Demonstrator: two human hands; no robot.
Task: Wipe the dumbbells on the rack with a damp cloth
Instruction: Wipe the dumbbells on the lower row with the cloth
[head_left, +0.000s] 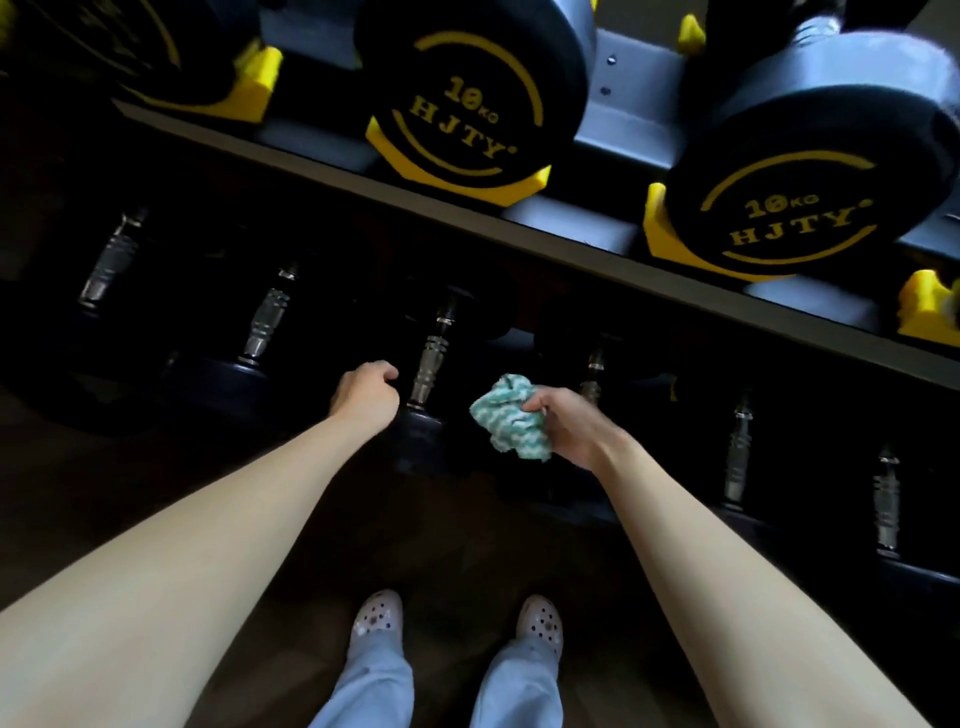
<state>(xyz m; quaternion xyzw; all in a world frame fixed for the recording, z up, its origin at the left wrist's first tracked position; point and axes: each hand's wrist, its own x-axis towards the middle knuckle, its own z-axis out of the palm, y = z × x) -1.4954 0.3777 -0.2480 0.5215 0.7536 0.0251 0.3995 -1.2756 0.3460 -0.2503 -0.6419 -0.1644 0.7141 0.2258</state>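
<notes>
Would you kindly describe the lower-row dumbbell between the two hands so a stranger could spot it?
Find the rack shelf carrying yellow-marked 10 kg dumbbells, then look to the darker row of chrome handles beneath it. The dumbbell is the one whose ribbed handle alone lies between the left hand and the right hand, which holds a green-and-white cloth.

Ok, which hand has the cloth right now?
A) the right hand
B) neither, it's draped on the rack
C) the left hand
A: the right hand grips the bunched green-and-white cloth, while the left hand has no cloth in it.
</notes>
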